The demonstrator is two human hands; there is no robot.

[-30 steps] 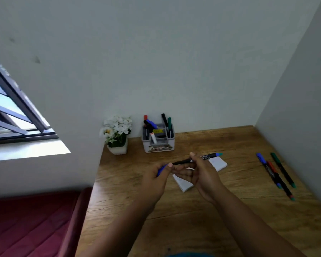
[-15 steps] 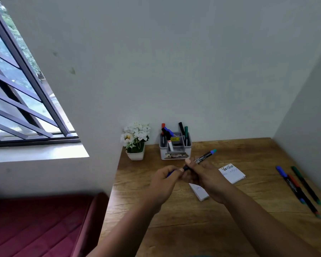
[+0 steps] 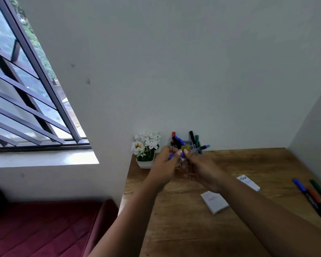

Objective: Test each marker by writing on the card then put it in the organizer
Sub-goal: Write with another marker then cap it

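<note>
Over on the left, the flower pot (image 3: pixel 145 163) sits at the table's (image 3: pixel 248 160) back corner. Next along, the left hand (image 3: pixel 165 164) is up in the air, fingers curled and pinching something blue, by the look of it the cap (image 3: pixel 171 156). Right beside it, almost knuckle to knuckle, the right hand (image 3: pixel 202 169) pinches the marker (image 3: pixel 200 148) near its middle, thumb on top, teal end angled up and to the right. The marker is held off the table, just in front of the organizer (image 3: pixel 185 145), which already has several markers standing in it. I'd call this marker light, stiff and smooth-barrelled, so a firm pinch at mid-barrel is the place to hold it; too near the tip risks ink on the fingers. Further right, two white cards (image 3: pixel 214 202) lie flat, well below the hands. At the far right edge, loose markers (image 3: pixel 311 197) lie side by side, presumably awaiting their test.
</note>
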